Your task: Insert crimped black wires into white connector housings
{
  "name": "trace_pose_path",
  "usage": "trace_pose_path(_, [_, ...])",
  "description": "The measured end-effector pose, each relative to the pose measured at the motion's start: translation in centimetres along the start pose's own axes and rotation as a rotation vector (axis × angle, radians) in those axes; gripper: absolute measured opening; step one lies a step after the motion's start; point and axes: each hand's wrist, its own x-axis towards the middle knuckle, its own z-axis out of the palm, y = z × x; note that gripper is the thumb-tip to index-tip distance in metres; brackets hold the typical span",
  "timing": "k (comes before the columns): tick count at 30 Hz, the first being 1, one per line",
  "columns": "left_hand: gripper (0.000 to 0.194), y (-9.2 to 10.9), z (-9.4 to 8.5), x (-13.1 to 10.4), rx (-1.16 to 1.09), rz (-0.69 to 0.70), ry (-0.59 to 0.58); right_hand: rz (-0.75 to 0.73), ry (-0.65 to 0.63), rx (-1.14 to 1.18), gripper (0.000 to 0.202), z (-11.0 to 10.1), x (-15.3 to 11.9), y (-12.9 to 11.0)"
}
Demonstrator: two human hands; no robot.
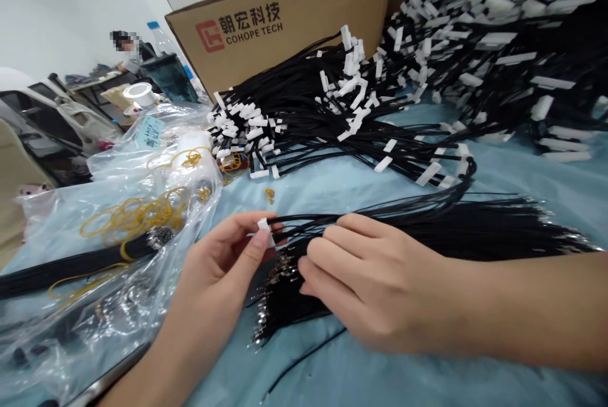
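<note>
Between the thumb and fingers of my left hand (pixel 225 268) is a small white connector (pixel 266 230) on the end of black cables. My right hand (pixel 375 277) is closed around the same black cables (pixel 308 220), just right of the connector; its fingertips are partly hidden. Under both hands lies a thick bundle of black wires (pixel 451 226) with bare metal terminals (pixel 261 318) at its left end. One loose black wire (pixel 304 363) lies in front of the bundle.
Behind are a pile of white-ended cables (pixel 289 93), a larger heap (pixel 498 46) and a cardboard box (pixel 294 21). At left, yellow rubber bands (pixel 137 214) and clear plastic bags (pixel 128 306) lie on the blue cloth (pixel 536 169). A person (pixel 130 56) sits far back.
</note>
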Motion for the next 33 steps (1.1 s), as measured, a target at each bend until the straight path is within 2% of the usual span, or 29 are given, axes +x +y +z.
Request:
trace_pose_path(2, [0.01,-0.07,-0.04,0.23,-0.023,-0.052,0.01,0.056,-0.081,0.009,0.024,0.28,-0.04,-0.03])
trace_pose_path(4, [0.011,-0.05,-0.02,0.35,-0.032,-0.076,0.005,0.073,-0.093,0.054,0.027,0.36,-0.08,0.04])
trace_pose_path(8, [0.011,0.02,-0.03,0.33,-0.029,-0.076,-0.027,0.09,-0.064,0.091,0.035,-0.05,-0.19,0.21])
trace_pose_path(12, [0.01,-0.1,-0.15,0.24,0.013,-0.064,-0.082,0.161,0.021,0.047,0.03,-0.27,-0.19,0.35])
trace_pose_path(19, [0.011,0.14,0.28,0.14,0.036,-0.033,-0.117,0.103,0.12,-0.044,0.031,0.04,0.0,0.38])
trace_pose_path(33, [0.01,-0.03,0.0,-0.34,0.066,-0.05,-0.111,0.09,0.106,0.009,0.036,-0.11,-0.05,0.3])
